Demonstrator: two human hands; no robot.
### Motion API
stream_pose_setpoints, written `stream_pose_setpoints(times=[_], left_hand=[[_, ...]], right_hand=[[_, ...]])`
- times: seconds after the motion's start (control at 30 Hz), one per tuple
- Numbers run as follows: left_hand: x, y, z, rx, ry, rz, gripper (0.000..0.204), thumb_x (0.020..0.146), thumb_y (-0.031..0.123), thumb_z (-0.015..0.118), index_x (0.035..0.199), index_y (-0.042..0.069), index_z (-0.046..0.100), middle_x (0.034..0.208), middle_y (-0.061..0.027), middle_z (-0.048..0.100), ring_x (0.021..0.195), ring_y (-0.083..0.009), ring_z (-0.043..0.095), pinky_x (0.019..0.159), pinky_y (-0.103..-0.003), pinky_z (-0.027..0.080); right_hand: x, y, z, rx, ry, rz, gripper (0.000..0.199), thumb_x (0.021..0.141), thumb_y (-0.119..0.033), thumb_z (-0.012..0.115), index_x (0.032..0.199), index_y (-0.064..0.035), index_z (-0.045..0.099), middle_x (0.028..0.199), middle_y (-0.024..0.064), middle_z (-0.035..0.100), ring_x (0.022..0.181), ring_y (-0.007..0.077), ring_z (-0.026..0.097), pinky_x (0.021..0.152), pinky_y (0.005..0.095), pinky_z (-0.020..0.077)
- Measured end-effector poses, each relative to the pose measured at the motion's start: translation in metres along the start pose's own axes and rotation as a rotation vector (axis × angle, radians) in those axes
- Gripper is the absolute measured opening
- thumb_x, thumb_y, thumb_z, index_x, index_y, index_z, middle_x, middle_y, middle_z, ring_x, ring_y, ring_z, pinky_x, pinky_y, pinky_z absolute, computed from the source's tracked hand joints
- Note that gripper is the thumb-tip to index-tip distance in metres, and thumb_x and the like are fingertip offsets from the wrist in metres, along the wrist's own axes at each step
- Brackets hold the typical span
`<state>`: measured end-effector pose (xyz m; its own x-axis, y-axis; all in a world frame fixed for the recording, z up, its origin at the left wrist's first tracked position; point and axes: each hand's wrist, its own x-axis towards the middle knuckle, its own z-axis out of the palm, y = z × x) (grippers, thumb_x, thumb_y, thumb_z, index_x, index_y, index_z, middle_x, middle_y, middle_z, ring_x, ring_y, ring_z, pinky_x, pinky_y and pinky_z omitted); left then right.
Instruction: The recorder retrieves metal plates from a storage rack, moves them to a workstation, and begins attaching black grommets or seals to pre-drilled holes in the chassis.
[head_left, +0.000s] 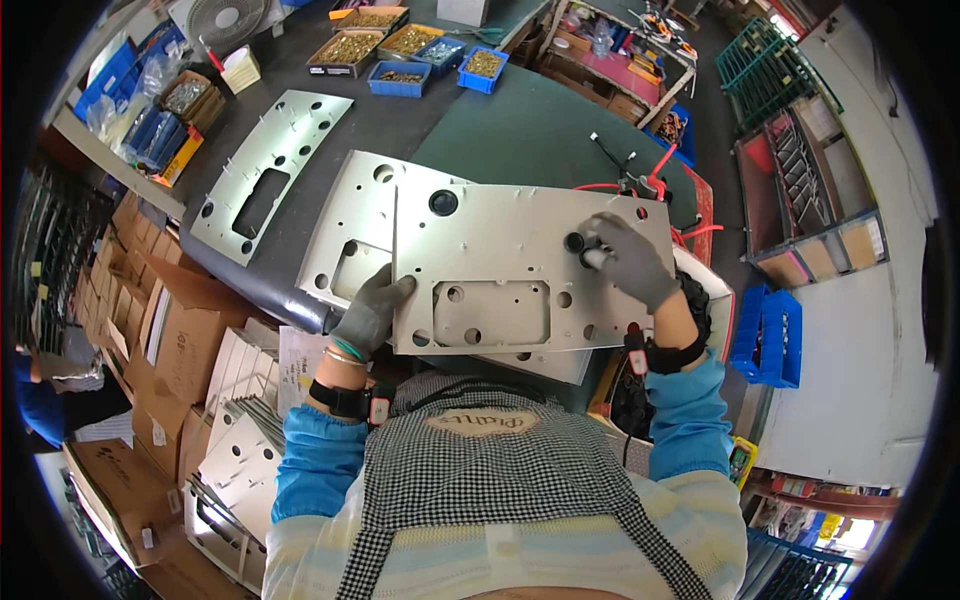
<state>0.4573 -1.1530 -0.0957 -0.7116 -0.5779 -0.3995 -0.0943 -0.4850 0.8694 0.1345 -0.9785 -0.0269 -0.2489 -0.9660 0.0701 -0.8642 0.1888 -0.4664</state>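
Observation:
A silvery flat metal panel (pixel 500 240) with several round holes, small studs and a rectangular cutout lies in front of me, over other panels. My left hand (pixel 372 310), in a grey glove, is closed on its left edge, the thumb on top. My right hand (pixel 630 258), also gloved, is bent over the panel's right part, fingertips pinched at a black round grommet (pixel 574 242). Whether that grommet sits fully in its hole I cannot tell. Another black grommet (pixel 443 203) is seated near the panel's upper left.
A similar panel (pixel 345 215) lies partly underneath, and another panel (pixel 228 190) rests farther left. Blue bins (pixel 400 80) and boxes of small metal parts stand at the back. Red cables (pixel 655 185) lie on the right. Cardboard boxes (pixel 185 350) are stacked at the lower left.

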Motion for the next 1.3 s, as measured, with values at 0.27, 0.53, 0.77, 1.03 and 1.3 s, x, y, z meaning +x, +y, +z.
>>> stream_pose_setpoints(times=[0.27, 0.53, 0.77, 1.03, 1.3], left_hand=[[0.000, -0.007, -0.001, -0.031, 0.020, 0.001, 0.046, 0.091, 0.021, 0.055, 0.125, -0.007, 0.047, 0.106, -0.0131, 0.062, 0.089, -0.0186, 0.061, 0.081, -0.031, 0.050], [0.006, -0.010, -0.001, 0.031, 0.062, 0.022, 0.044, 0.093, 0.021, 0.053, 0.126, -0.007, 0.046, 0.107, -0.0117, 0.061, 0.088, -0.0163, 0.061, 0.080, -0.029, 0.050], [-0.003, 0.004, 0.003, -0.052, 0.014, -0.034, 0.043, 0.094, 0.024, 0.053, 0.125, -0.005, 0.046, 0.105, -0.0112, 0.060, 0.089, -0.0155, 0.060, 0.079, -0.029, 0.051], [0.012, -0.019, -0.002, 0.014, 0.090, -0.025, 0.037, 0.094, 0.022, 0.052, 0.122, -0.003, 0.049, 0.101, -0.0115, 0.062, 0.084, -0.0165, 0.061, 0.075, -0.031, 0.052], [0.016, -0.020, 0.003, -0.207, 0.098, -0.043, 0.035, 0.093, 0.021, 0.053, 0.120, -0.002, 0.051, 0.099, -0.0114, 0.063, 0.082, -0.0183, 0.062, 0.073, -0.031, 0.052]], right_hand=[[0.021, 0.004, 0.040, -0.363, 0.164, -0.048, 0.016, 0.077, -0.023, 0.063, 0.082, -0.0091, 0.067, 0.095, 0.0076, 0.059, 0.095, 0.0292, 0.053, 0.083, 0.0424, 0.0440], [0.031, -0.034, 0.047, 0.084, 0.367, -0.142, 0.012, 0.074, -0.010, 0.064, 0.085, -0.0038, 0.061, 0.089, 0.0132, 0.060, 0.082, 0.0320, 0.057, 0.073, 0.0402, 0.0473], [0.016, -0.141, 0.129, 0.246, -0.092, -0.384, 0.012, 0.079, -0.012, 0.061, 0.090, -0.0072, 0.059, 0.084, 0.0130, 0.058, 0.072, 0.0328, 0.059, 0.064, 0.0395, 0.0484], [-0.005, -0.153, 0.163, -0.004, 0.095, -0.368, 0.013, 0.078, -0.016, 0.063, 0.086, -0.0062, 0.060, 0.079, 0.0111, 0.060, 0.066, 0.0305, 0.060, 0.058, 0.0398, 0.0485], [0.000, -0.169, 0.161, -0.145, -0.068, -0.312, 0.014, 0.077, -0.018, 0.063, 0.086, -0.0068, 0.060, 0.080, 0.0115, 0.060, 0.068, 0.0305, 0.060, 0.058, 0.0402, 0.0483]])
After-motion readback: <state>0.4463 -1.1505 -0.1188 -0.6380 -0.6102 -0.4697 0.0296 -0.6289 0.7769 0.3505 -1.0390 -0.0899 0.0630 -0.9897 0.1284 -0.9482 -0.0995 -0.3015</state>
